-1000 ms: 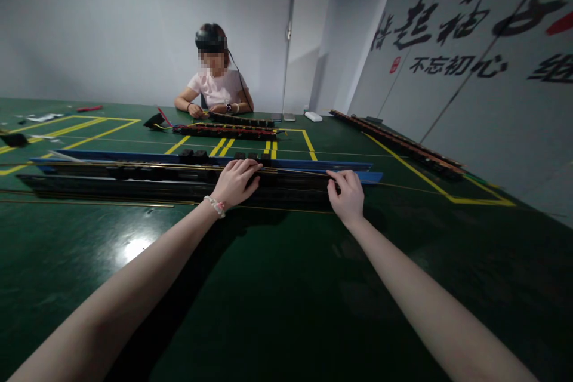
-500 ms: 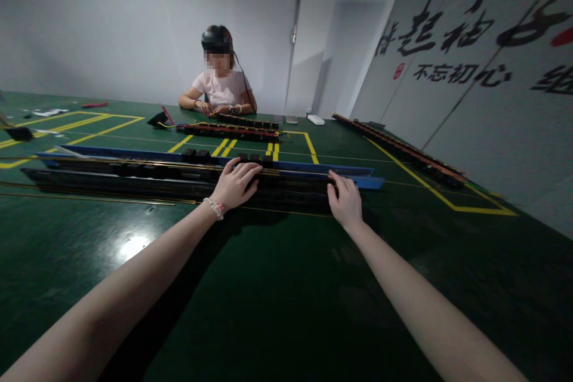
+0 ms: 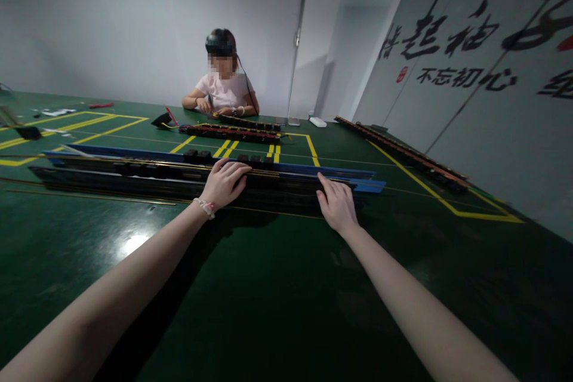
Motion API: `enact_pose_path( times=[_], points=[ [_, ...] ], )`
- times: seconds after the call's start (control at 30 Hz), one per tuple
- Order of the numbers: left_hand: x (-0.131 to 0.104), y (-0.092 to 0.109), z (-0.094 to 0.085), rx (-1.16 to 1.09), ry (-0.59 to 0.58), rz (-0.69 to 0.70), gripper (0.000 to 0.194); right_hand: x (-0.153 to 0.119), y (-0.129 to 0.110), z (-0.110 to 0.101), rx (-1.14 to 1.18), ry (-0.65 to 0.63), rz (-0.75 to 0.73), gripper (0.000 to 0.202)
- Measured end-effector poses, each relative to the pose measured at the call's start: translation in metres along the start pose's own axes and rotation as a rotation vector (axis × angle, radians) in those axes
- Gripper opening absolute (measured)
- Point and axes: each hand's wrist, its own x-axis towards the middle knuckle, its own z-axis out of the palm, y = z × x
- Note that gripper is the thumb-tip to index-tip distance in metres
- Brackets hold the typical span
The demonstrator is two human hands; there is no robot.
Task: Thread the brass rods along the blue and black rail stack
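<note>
Fingers of my left hand [image 3: 225, 182] curl over thin rods [image 3: 264, 173] and long black strips [image 3: 89, 181], can't tell if pinching! Right hand [image 3: 336, 203] half open, fingertips over strips' right part, nothing visibly gripped. Strips lie crosswise on green surface [image 3: 268, 298], blue strip [image 3: 370, 185] jutting out at right. Person [image 3: 221, 89] sits opposite, hands at another dark strip [image 3: 248, 123].

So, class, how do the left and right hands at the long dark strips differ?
The left hand has a pale bracelet at its wrist; the right hand has none. The left hand's fingers slant rightward, the right hand's leftward. The left is nearer the middle of the long dark strips, the right nearer their right end. Both are bare-skinned, backs showing.
</note>
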Motion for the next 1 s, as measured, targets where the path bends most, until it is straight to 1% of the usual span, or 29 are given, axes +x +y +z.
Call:
enact_pose_path(
  times=[0.07,0.2,0.27,0.33,0.43,0.5,0.63,0.83,1.0],
  points=[
    [0.000,-0.001,0.000,-0.011,-0.003,-0.009,0.031,-0.001,0.005,0.003,0.001,0.073,0.088,0.042],
    [-0.001,-0.004,0.001,-0.033,-0.011,-0.025,0.033,-0.002,0.019,0.008,0.007,0.259,0.332,0.031],
    [-0.003,-0.007,0.001,-0.035,-0.003,-0.033,0.033,-0.003,0.023,0.010,-0.005,0.304,0.371,0.029],
    [-0.005,-0.009,0.001,-0.035,0.008,-0.042,0.033,-0.003,0.023,0.010,-0.012,0.297,0.325,0.030],
    [-0.007,-0.012,0.000,-0.018,0.016,-0.049,0.034,-0.002,0.018,0.008,0.000,0.226,0.208,0.035],
    [-0.008,-0.014,-0.002,0.006,0.021,-0.047,0.034,-0.002,0.014,0.005,0.005,0.173,0.158,0.039],
    [-0.013,-0.021,-0.009,0.034,0.002,-0.014,0.034,-0.001,0.008,0.001,0.005,0.105,0.118,0.043],
    [-0.025,-0.035,-0.015,0.028,-0.022,-0.029,0.038,0.000,0.003,-0.001,0.005,0.043,0.022,0.045],
    [-0.030,-0.043,-0.014,0.052,0.018,-0.052,0.039,0.000,0.001,0.000,-0.010,-0.018,-0.061,0.049]
  ],
)
